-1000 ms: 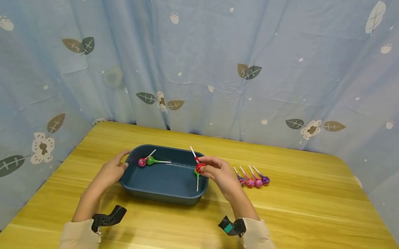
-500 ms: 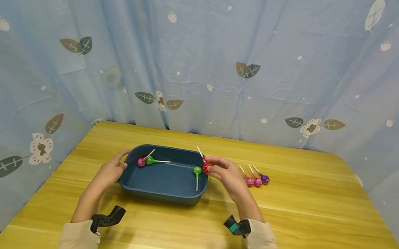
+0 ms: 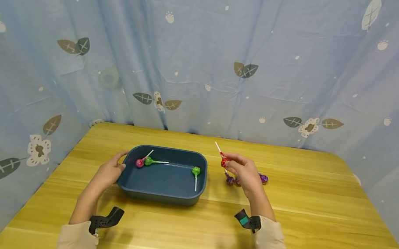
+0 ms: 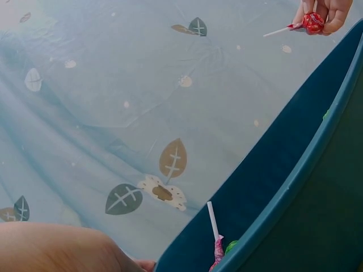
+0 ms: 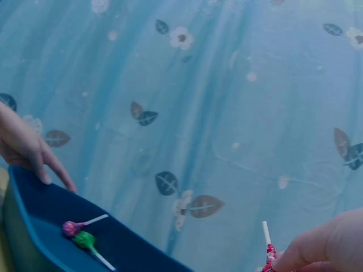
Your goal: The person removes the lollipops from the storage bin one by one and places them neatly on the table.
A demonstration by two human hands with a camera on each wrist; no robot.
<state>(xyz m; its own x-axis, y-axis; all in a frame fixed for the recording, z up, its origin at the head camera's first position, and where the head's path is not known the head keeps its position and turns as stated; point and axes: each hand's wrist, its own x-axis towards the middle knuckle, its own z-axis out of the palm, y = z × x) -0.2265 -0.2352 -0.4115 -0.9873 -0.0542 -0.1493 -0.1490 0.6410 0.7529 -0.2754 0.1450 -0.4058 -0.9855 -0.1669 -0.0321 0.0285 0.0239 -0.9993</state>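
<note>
A red lollipop (image 3: 224, 162) is pinched between the thumb and fingers of my right hand (image 3: 244, 173), its white stick pointing up and to the left. That hand is above the table, right of the dark blue bin (image 3: 160, 196). My left hand (image 3: 108, 173) holds the bin's left end by the rim. Inside the bin lie a pink lollipop (image 3: 139, 163) and a green lollipop (image 3: 148, 161) at the left, plus another green lollipop (image 3: 196, 171) at the right. Below and behind my right hand, a dark purple lollipop (image 3: 229, 180) and a violet lollipop (image 3: 263, 179) lie on the table; others there are mostly hidden.
The wooden table (image 3: 164, 234) carries the bin and the loose lollipops. A blue patterned curtain (image 3: 204, 54) hangs behind the table and along its sides. Each wrist wears a black camera mount, such as the right wrist mount (image 3: 248, 220).
My right hand has moved right with the red lollipop, from over the bin's right end to over the lollipops on the table. My left hand stays on the bin.
</note>
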